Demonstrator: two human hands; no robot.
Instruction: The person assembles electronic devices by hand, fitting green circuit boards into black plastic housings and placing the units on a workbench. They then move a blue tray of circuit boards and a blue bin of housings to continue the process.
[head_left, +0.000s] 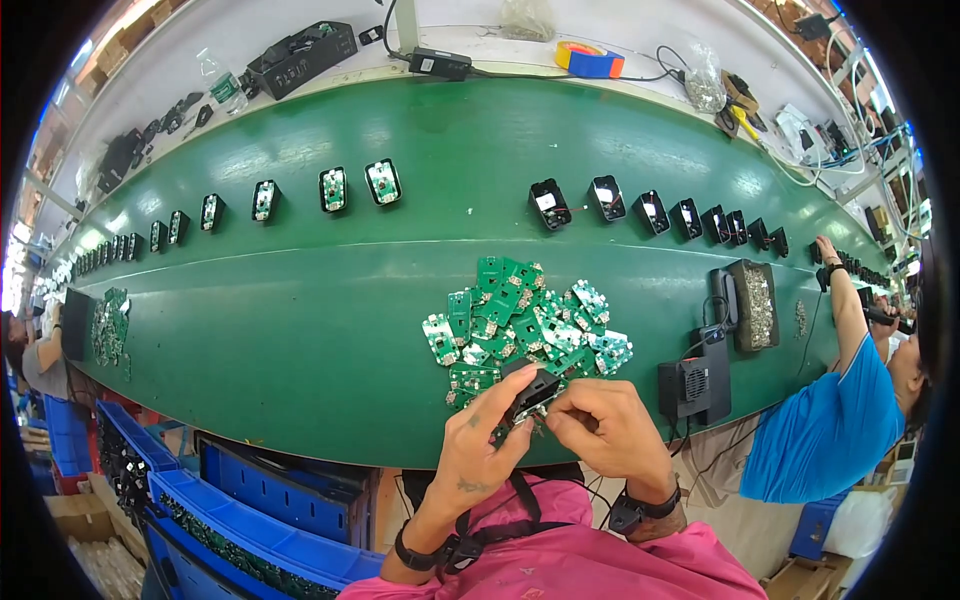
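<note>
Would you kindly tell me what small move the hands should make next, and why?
Perhaps guide what looks like a board into the case: the left hand holds the case, the right hand is close beside it, and the left row's cases show boards inside. The exact fit is hidden.

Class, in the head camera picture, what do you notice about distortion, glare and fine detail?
Head view: the edges of the green table bow, a fisheye effect, and black fills the corners; head view: pale glare lies on the table's far half; head view: the left hand holds a black housing, but fine detail beside the right hand is too small to tell.
</note>
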